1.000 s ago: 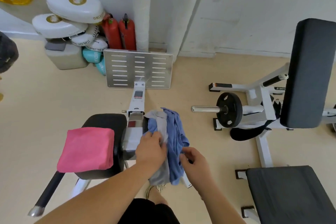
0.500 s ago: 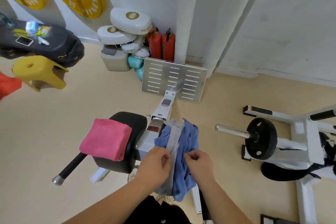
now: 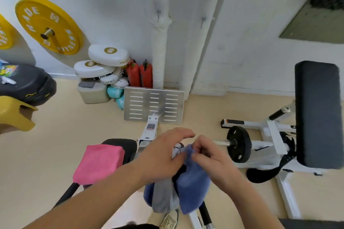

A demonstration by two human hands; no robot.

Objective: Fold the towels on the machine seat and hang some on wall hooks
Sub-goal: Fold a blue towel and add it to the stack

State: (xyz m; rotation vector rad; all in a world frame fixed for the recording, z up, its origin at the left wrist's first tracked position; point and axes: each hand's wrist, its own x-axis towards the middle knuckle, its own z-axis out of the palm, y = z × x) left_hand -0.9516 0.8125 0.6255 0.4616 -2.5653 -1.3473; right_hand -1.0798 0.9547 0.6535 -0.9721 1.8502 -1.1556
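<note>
A blue towel (image 3: 192,182) hangs bunched together with a grey towel (image 3: 163,199) in front of me, lifted off the machine. My left hand (image 3: 162,156) holds the bunch from the left, thumb against the cloth and the other fingers spread above it. My right hand (image 3: 206,154) pinches the blue towel's top corner. A folded pink towel (image 3: 99,162) lies on the black machine seat (image 3: 122,145) to the left. Two small hooks (image 3: 158,13) (image 3: 203,19) stick out of the white wall above.
A slotted metal footplate (image 3: 154,105) stands ahead on the floor. White boxing pads (image 3: 108,55) and red extinguishers (image 3: 140,75) sit in the corner. A white machine with a black plate (image 3: 239,144) and a black pad (image 3: 316,113) stands right. Yellow plates (image 3: 49,26) hang left.
Both hands have lifted the blue and grey towels up off the machine rail and bunched them together. My view has tilted upward, showing more wall and the hooks.
</note>
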